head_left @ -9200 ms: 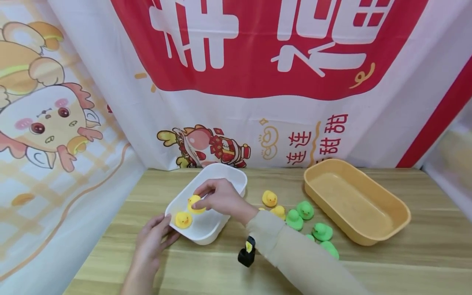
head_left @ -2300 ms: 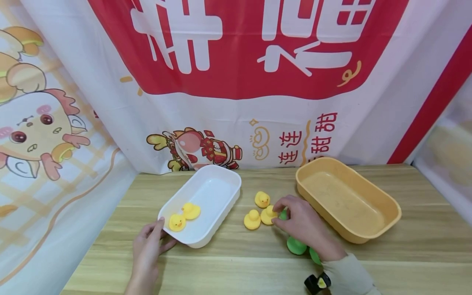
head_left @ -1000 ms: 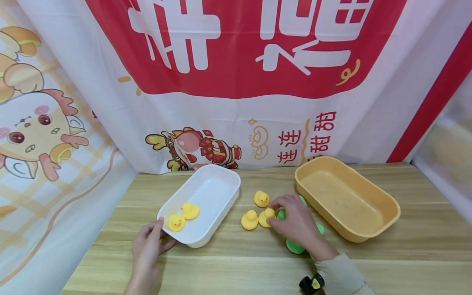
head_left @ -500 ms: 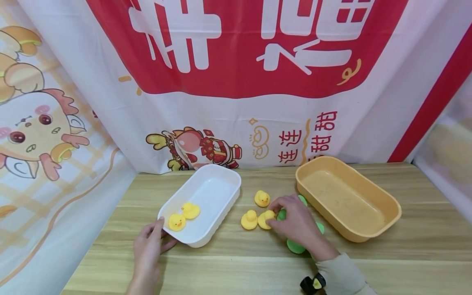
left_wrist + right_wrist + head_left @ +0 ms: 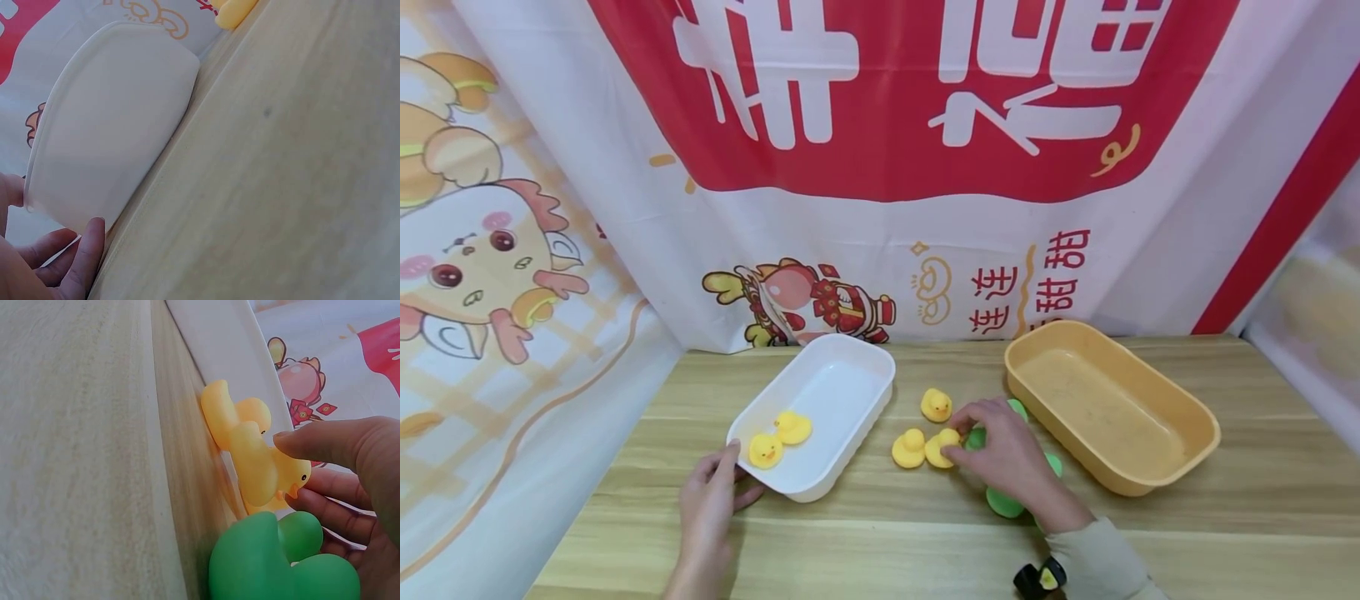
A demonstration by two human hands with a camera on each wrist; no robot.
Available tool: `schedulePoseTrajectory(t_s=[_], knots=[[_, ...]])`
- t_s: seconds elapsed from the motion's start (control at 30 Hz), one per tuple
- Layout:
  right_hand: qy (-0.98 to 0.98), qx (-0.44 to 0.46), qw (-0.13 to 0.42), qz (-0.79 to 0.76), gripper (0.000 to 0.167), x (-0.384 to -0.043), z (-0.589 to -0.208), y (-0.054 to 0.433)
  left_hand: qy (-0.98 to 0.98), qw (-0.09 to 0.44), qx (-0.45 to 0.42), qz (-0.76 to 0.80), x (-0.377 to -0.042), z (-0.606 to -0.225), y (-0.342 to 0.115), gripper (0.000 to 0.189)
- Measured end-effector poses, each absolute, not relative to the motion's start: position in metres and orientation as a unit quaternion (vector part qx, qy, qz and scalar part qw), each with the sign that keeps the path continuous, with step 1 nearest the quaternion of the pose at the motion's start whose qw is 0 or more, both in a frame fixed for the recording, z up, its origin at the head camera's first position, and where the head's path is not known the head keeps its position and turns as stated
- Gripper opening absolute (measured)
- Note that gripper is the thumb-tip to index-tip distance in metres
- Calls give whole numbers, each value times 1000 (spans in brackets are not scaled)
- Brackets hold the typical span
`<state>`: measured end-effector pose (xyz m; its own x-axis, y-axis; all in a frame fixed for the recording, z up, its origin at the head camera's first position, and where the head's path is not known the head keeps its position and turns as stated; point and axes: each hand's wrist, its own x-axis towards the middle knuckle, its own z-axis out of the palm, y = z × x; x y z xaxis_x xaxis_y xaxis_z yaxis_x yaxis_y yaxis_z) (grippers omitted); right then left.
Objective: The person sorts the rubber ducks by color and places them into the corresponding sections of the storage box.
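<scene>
While my left hand [image 5: 709, 492] grips the white tub [image 5: 838, 392], two yellow ducks [image 5: 765, 452] sit inside; my right hand [image 5: 1009, 450], nearly closed, pinches another yellow duck [image 5: 938, 452] by the head on the bench [image 5: 865, 550], left of the orange tub [image 5: 1101, 404].

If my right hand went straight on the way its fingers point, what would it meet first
Your right hand has a yellow duck between thumb and fingers, so that comes first; beyond it, probably one of the two neighbouring yellow ducks, though depth is unclear.
</scene>
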<state>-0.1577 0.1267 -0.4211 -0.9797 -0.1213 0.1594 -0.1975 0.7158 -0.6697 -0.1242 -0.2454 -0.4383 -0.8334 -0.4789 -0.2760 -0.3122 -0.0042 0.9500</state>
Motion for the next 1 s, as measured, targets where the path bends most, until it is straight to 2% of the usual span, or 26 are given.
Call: schedulePoseTrajectory(t_s=[0.6,0.9,1.0], knots=[[-893,89,47,438,21,-159,-417,130,-705,48,274,-653,-122,-435,-248,64],[-849,48,20,525,31,-155,-400,137,-709,47,270,-650,-122,-437,-248,63],[-836,43,27,547,32,-153,-394,139,-709,46,270,-650,-121,-437,-248,63]])
